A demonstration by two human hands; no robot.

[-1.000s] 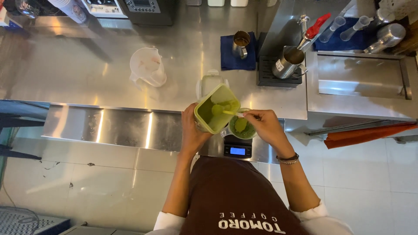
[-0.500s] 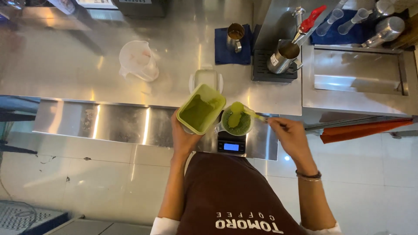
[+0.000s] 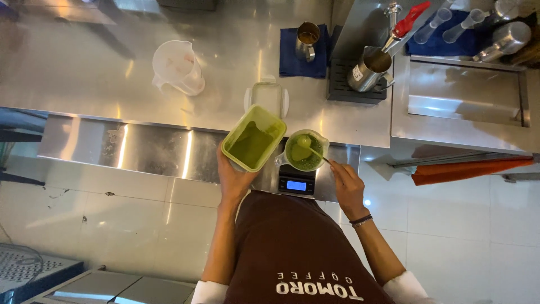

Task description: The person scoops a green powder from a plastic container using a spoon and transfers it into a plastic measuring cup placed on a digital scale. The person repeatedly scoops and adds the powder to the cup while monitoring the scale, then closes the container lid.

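Observation:
My left hand [image 3: 232,181] holds a light green rectangular container [image 3: 253,138] of green powder from below, tilted over the counter's front edge. My right hand [image 3: 347,184] grips a thin spoon [image 3: 311,147] whose bowl sits over a small clear cup [image 3: 305,151] holding green powder. That cup stands on a small digital scale [image 3: 296,184] with a lit blue display, right of the container. The container's clear lid [image 3: 268,97] lies on the steel counter [image 3: 84,79] just behind.
A white plastic jug [image 3: 178,66] stands at the back left. A metal cup [image 3: 307,39] sits on a blue cloth [image 3: 295,65]. A steel pitcher [image 3: 369,68] rests on a black drip mat by a sink [image 3: 467,101]. An orange cloth [image 3: 467,169] hangs at the right.
The spoon has moved from inside the green container over to the cup on the scale. My left hand has lowered the container slightly to the left, clear of the cup.

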